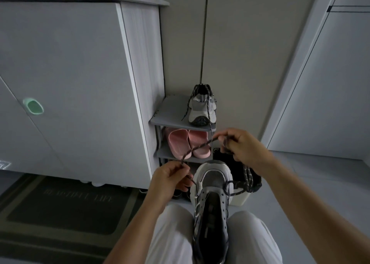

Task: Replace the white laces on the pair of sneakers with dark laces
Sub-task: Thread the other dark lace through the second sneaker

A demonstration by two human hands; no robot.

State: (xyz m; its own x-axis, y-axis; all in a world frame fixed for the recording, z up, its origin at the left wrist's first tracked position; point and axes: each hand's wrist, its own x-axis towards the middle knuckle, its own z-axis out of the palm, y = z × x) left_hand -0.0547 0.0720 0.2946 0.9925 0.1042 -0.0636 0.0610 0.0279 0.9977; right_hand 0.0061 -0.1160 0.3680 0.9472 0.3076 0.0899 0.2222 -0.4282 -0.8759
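Observation:
A grey and white sneaker [212,199] stands toe-away between my knees, its eyelets mostly bare. A dark speckled lace [198,147] runs through the eyelets nearest the toe. My left hand [170,181] pinches one end of the lace beside the toe. My right hand [242,145] grips the same lace higher up, and the stretch between the hands is taut. More of the lace hangs down in loops under my right hand. The second sneaker [203,108], threaded with a dark lace, sits on the top shelf of the small rack [170,115].
Pink slippers [188,143] lie on the rack's middle shelf. A tall pale cabinet [70,83] stands at the left, with a dark doormat [66,205] on the floor before it. A black item [236,167] sits on a white box behind the sneaker's toe.

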